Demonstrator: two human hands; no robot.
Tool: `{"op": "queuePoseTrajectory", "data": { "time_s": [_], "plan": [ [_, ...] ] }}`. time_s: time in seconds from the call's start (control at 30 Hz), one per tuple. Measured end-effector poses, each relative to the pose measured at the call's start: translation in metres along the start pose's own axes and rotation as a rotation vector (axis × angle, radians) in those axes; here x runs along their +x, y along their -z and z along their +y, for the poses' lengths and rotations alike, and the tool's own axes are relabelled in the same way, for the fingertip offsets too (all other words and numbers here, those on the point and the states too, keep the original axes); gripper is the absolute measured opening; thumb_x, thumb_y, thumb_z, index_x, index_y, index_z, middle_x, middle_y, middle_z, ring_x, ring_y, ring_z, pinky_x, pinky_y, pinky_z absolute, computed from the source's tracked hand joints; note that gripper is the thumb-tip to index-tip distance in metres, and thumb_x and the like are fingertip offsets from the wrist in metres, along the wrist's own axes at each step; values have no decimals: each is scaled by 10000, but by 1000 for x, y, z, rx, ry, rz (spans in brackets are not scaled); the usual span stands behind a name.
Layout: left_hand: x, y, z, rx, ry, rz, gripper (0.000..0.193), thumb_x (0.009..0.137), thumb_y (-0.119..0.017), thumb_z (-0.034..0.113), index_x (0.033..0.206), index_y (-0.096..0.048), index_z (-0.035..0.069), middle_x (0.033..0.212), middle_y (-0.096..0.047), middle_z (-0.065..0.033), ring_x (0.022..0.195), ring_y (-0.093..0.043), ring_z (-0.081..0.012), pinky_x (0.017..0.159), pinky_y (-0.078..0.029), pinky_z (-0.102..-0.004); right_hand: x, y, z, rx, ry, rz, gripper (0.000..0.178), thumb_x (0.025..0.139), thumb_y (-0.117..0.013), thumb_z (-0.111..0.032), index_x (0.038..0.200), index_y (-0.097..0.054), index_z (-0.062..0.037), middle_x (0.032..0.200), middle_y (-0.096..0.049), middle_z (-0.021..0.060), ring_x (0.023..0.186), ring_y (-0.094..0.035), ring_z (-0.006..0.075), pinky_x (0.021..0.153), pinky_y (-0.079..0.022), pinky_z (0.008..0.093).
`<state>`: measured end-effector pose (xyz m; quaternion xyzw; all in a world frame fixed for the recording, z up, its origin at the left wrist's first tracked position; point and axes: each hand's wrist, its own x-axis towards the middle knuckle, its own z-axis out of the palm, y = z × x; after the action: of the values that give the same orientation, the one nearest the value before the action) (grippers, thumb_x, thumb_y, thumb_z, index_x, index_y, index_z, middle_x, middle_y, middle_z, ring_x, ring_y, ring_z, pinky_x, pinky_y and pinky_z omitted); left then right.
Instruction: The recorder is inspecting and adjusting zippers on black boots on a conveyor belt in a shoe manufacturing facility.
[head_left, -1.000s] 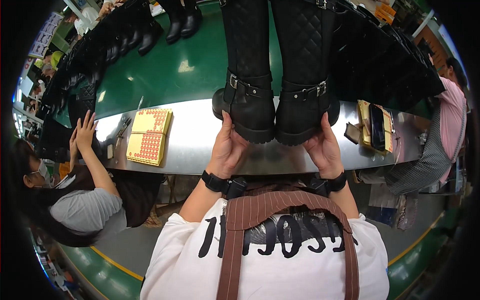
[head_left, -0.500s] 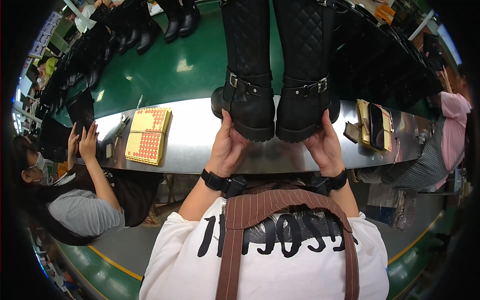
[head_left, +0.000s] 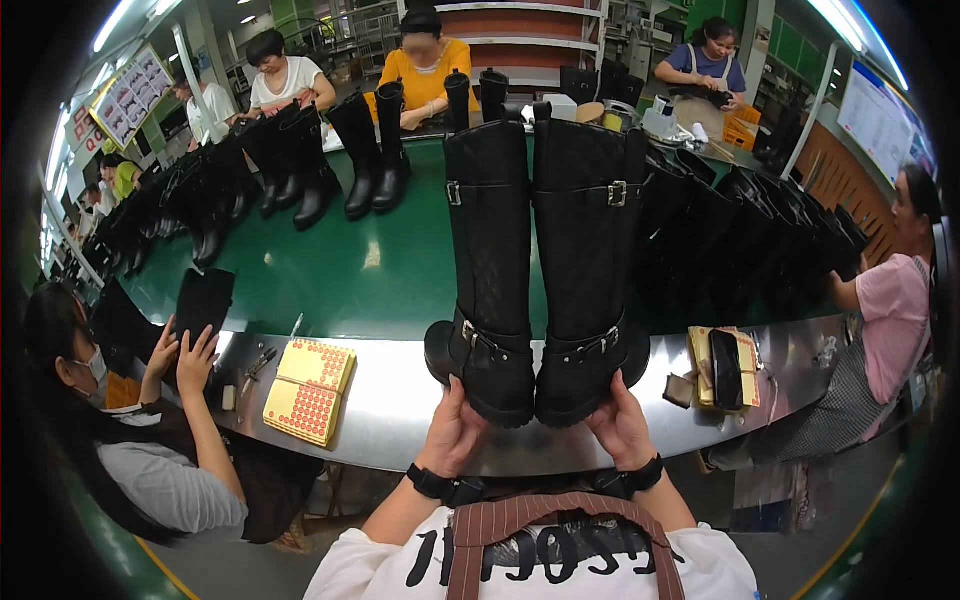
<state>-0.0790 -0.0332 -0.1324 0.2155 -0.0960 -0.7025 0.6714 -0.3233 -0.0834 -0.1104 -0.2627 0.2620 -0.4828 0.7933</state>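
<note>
A pair of tall black boots stands upright before me, heels toward me, with quilted shafts and buckled straps at the ankle and near the top. My left hand (head_left: 455, 435) is closed around the heel and sole edge of the left boot (head_left: 488, 260), thumb on its outer side. At the heel of the right boot (head_left: 585, 260), my right hand (head_left: 622, 430) grips in the same way. Both boots are side by side over the metal edge of the table (head_left: 520, 458). The fingers under the soles are partly hidden.
A banded stack of yellow cards with red dots (head_left: 310, 392) lies left, near pliers (head_left: 258, 368). At right, a black phone (head_left: 727, 368) rests on another yellow stack. Rows of black boots (head_left: 312, 190) line the green table (head_left: 400, 275). Co-workers sit on both sides and opposite.
The view has tilted upward, bringing the boot tops and the people opposite into sight. Both hands keep their hold on the boots.
</note>
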Motion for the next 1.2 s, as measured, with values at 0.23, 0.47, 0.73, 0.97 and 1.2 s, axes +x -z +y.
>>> {"op": "queuePoseTrajectory", "data": {
  "time_s": [0.23, 0.47, 0.73, 0.97, 1.2],
  "plan": [
    [-10, 15, -3, -343, 216, -325, 558, 983, -476, 403, 1432, -340, 102, 1443, -423, -111, 1321, -426, -270, 1113, -336, -442, 11, -8, 14, -110, -208, -262, 567, 990, -459, -430, 1387, -398, -30, 1350, -513, 83, 1227, -502, 206, 1037, -391, 395],
    [-21, 24, 17, 240, -87, -247, 572, 988, -427, 441, 1429, -354, 86, 1444, -423, -129, 1315, -430, -287, 1106, -341, -447, 18, -110, -52, -1445, 1033, -248, 1093, 656, -862, -331, 1478, -220, -5, 1436, -362, 198, 1310, -374, 387, 1096, -308, 442],
    [-14, 18, 52, 105, -4, -345, 586, 988, -395, 463, 1430, -356, 80, 1440, -428, -136, 1305, -438, -303, 1095, -351, -456, 25, -251, -159, -1929, 1240, -981, 1270, 464, -892, -356, 1489, -217, -29, 1529, -241, 186, 1417, -234, 358, 1153, -219, 485],
    [-28, 25, 65, 173, 108, -399, 601, 989, -366, 483, 1430, -357, 74, 1437, -432, -141, 1297, -446, -318, 1085, -359, -464, 47, -285, -146, -1694, 818, -1292, 1355, 419, -939, -304, 1510, -176, -53, 1330, -491, 167, 1178, -498, 324, 1007, -383, 420],
    [-15, 33, 75, 24, 76, -322, 619, 990, -338, 502, 1431, -358, 69, 1433, -436, -147, 1288, -453, -333, 1075, -368, -473, 73, -296, -144, -1600, 422, -1164, 573, 706, -795, -489, 957, -637, 2, 740, -631, 87, 677, -608, 175, 625, -476, 297]
  ]
}}
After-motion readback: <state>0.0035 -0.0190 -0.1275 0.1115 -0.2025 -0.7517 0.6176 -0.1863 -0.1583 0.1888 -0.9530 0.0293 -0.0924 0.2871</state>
